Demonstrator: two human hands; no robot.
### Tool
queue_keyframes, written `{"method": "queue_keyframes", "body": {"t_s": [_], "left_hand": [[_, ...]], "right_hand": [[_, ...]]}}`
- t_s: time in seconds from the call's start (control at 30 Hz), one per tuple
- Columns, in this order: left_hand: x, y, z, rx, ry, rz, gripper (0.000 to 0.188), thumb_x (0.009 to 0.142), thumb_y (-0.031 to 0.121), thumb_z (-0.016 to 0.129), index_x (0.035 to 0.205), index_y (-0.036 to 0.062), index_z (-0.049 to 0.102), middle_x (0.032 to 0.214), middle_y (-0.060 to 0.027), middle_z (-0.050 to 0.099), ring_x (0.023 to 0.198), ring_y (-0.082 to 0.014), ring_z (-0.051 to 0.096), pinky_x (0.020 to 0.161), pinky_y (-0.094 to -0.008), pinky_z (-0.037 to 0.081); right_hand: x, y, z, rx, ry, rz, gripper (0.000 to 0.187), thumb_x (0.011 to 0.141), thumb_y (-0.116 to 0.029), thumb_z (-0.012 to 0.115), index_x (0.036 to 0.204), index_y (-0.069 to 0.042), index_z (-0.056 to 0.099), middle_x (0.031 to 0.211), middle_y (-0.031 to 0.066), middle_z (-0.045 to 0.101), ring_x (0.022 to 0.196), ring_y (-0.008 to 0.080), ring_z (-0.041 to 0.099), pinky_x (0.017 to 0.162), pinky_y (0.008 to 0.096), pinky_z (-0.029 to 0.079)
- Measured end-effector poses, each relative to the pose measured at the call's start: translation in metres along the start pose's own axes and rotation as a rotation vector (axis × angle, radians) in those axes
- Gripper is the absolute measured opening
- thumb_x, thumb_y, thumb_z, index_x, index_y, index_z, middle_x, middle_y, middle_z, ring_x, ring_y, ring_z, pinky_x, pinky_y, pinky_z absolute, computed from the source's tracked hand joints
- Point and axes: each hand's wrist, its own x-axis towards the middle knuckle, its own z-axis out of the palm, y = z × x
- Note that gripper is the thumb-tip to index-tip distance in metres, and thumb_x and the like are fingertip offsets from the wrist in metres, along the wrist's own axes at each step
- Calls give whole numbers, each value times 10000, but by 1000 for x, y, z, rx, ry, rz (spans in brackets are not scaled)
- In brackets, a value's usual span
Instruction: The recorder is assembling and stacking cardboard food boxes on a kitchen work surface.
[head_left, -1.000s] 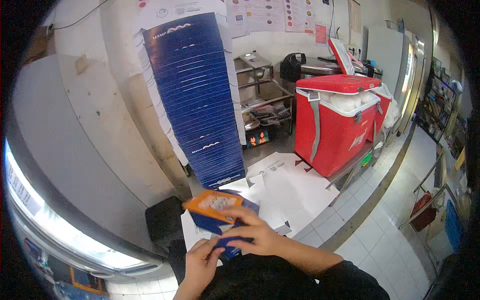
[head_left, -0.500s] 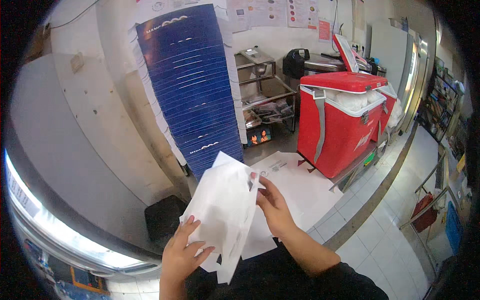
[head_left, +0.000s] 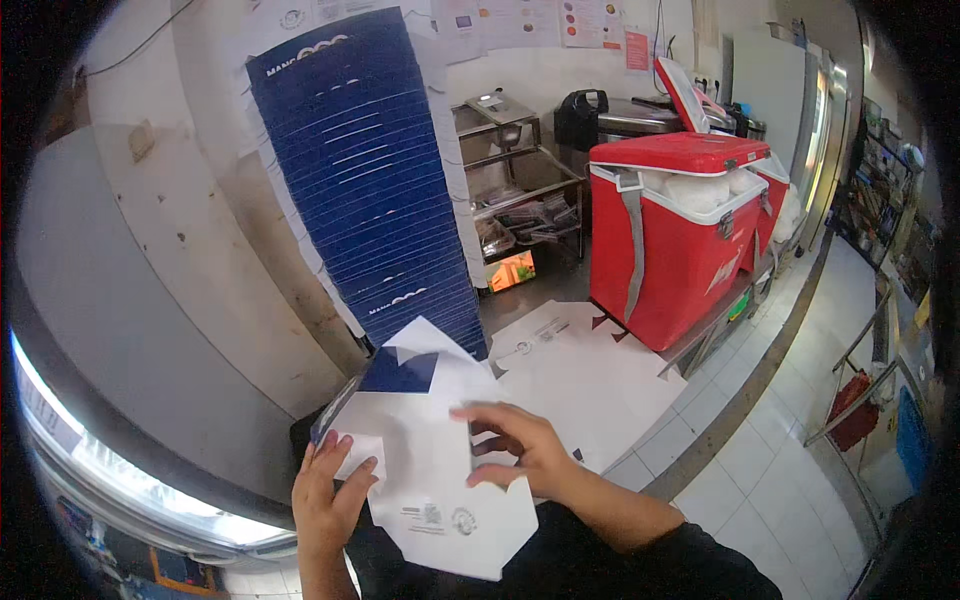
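Note:
A partly folded cardboard box (head_left: 420, 440), white with a dark blue outer face, is in front of me. Its lower flap carries small printed marks, and one blue panel shows at the top. My left hand (head_left: 335, 490) grips the box's left side, fingers over the edge and a small folded-in flap. At the opposite side, my right hand (head_left: 520, 450) has curled fingers and thumb around the raised edge. Beyond them, flat white cardboard blanks (head_left: 590, 390) lie spread on the surface. A tall stack of dark blue boxes (head_left: 360, 170) rises behind.
A red cooler box (head_left: 670, 250) stands at the right, lid ajar over white bags. Behind is a metal rack (head_left: 530, 165) with trays; a lit screen (head_left: 511, 271) leans below. A grey appliance (head_left: 130, 290) fills the left. White floor tiles (head_left: 740, 490) run along the right.
The cardboard has opened out and tilted, so its printed flap and blue panel now show. My right hand has moved down, and my left hand has shifted slightly left.

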Motion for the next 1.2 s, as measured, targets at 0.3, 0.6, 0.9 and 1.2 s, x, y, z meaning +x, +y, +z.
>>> {"method": "queue_keyframes", "body": {"t_s": [0.3, 0.6, 0.9, 1.2], "left_hand": [[-9, 48, -2, -2197, 563, -894, 541, 923, 216, 639, 1387, 35, 427, 1387, -220, 473, 1252, -362, 499, 1029, -500, 434], [18, 83, 12, -1735, 575, -788, 313, 925, -67, 501, 1232, -12, 531, 1167, -168, 626, 1060, -298, 635, 896, -476, 555], [9, 85, 8, -1626, 396, -823, 283, 926, -37, 531, 1207, -64, 544, 1143, -165, 635, 1041, -257, 629, 903, -449, 539], [21, 118, 12, -1473, 326, -754, 265, 881, -8, 634, 1142, -51, 613, 1081, -145, 674, 992, -198, 649, 855, -336, 506]], "right_hand": [[-2, -6, 21, -851, -247, -764, 476, 772, -232, 729, 1218, -104, 620, 1476, 163, 426, 1335, 390, 417, 1061, 515, 390], [-16, 4, 33, -225, 66, -349, 506, 815, -106, 727, 1280, -52, 532, 1436, 201, 445, 1256, 369, 507, 1038, 430, 409], [-10, -8, 9, -559, -195, -485, 475, 655, -123, 843, 1111, -83, 717, 1366, 198, 518, 1128, 340, 591, 926, 406, 489], [-22, 10, 24, -441, 98, -292, 353, 715, -113, 810, 1058, -67, 736, 1318, 193, 549, 1142, 306, 580, 987, 390, 456]]}}
